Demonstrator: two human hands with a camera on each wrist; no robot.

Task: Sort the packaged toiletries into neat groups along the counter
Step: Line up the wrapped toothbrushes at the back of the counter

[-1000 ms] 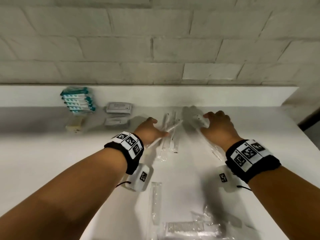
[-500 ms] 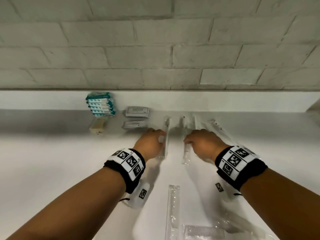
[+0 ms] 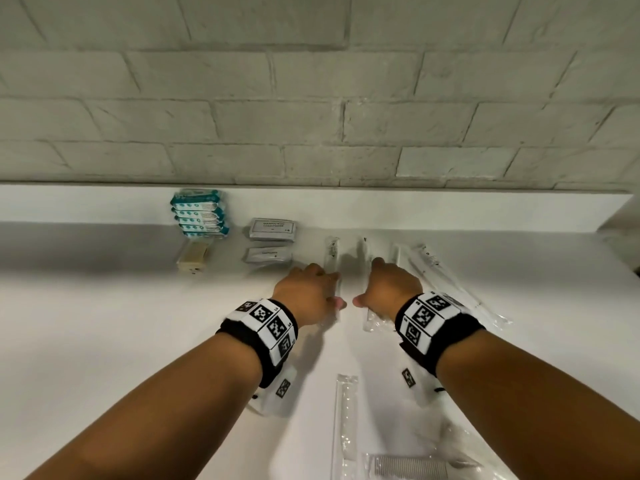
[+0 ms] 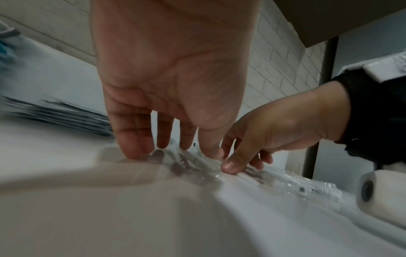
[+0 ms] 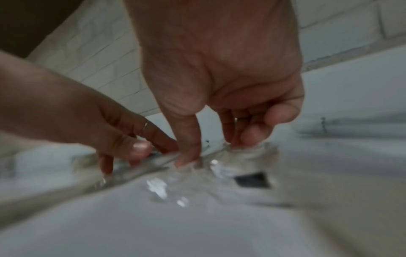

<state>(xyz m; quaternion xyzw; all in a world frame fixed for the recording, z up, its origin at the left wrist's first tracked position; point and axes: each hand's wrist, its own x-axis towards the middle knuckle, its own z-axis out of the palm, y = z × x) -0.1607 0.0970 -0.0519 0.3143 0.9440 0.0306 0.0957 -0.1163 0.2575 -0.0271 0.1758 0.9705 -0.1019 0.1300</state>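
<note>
Head view: left hand [image 3: 308, 292] touches, right hand [image 3: 391, 289] pinches toothbrush packets [image 3: 331, 252] near backsplash [image 3: 450, 211].

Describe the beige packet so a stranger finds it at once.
On the white counter below the brick wall, look far left. Directly in front of the teal packet stack lies the beige packet, the only tan one among teal and grey.

Pale grey brick wall [image 3: 311, 98] ran ahead of me behind the white worktop [image 3: 86, 323], raised white ledge [image 3: 450, 209] at its foot. Dark upright post [image 4: 327, 78] off right.
</note>
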